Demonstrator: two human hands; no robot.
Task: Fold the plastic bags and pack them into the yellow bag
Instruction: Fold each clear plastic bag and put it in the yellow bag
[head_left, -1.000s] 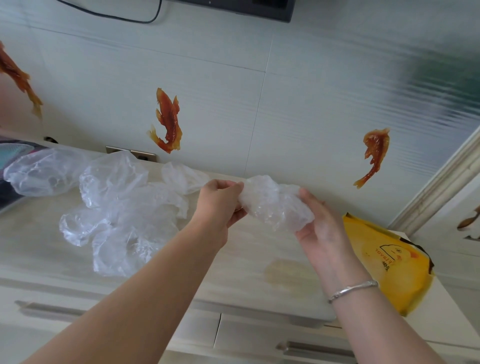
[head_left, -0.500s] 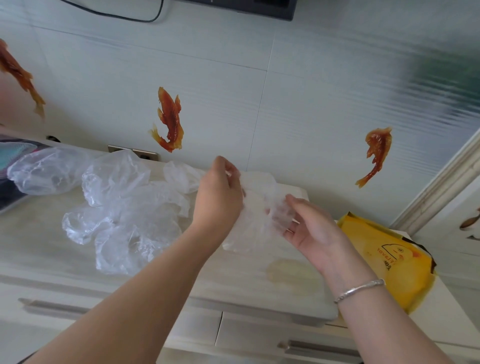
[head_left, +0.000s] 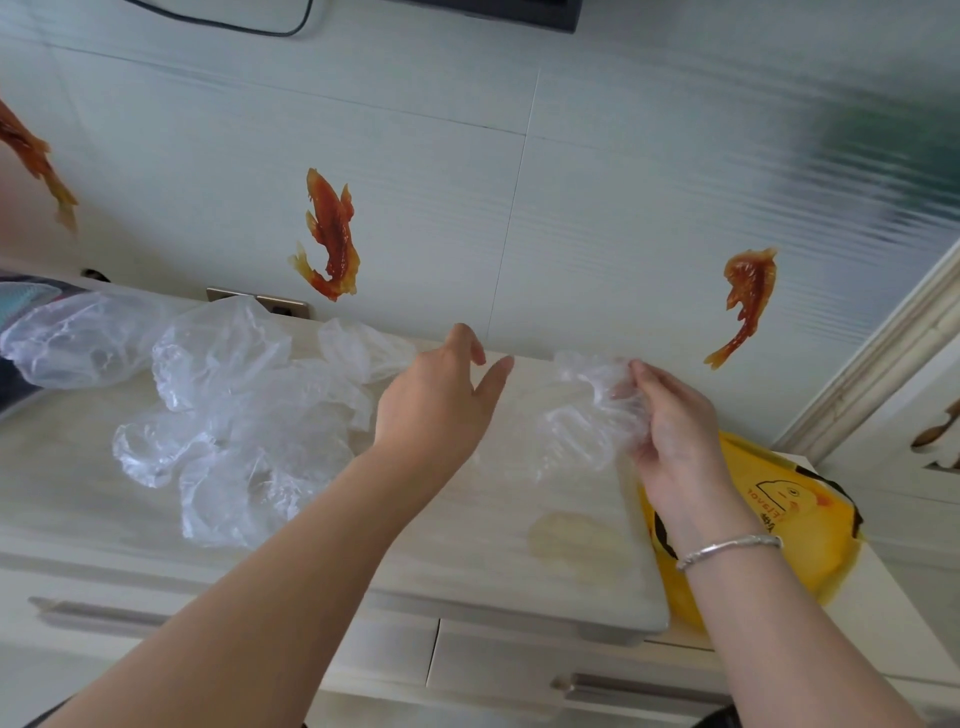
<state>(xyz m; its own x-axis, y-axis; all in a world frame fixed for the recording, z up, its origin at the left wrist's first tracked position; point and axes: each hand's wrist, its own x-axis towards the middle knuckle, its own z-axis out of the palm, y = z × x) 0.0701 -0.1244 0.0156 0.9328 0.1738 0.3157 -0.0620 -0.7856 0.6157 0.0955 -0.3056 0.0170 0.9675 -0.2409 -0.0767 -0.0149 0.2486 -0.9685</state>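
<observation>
Left hand has let go; one clear bag now hangs from the right alone.

I see my left hand (head_left: 441, 400) free, fingers spread, while my right hand (head_left: 670, 426) pinches the plastic bag (head_left: 592, 410), opened out from the bundle both held a second ago: folding, I judge, is only starting. Loose bags (head_left: 228, 405) lie far left on the pale countertop (head_left: 467, 545); the yellow bag (head_left: 810, 525) waits right, below fish stickers (head_left: 330, 234) on the tiled wall.

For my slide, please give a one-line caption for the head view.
Right hand holds a clear plastic bag above the countertop; left hand open, yellow bag waiting.
</observation>
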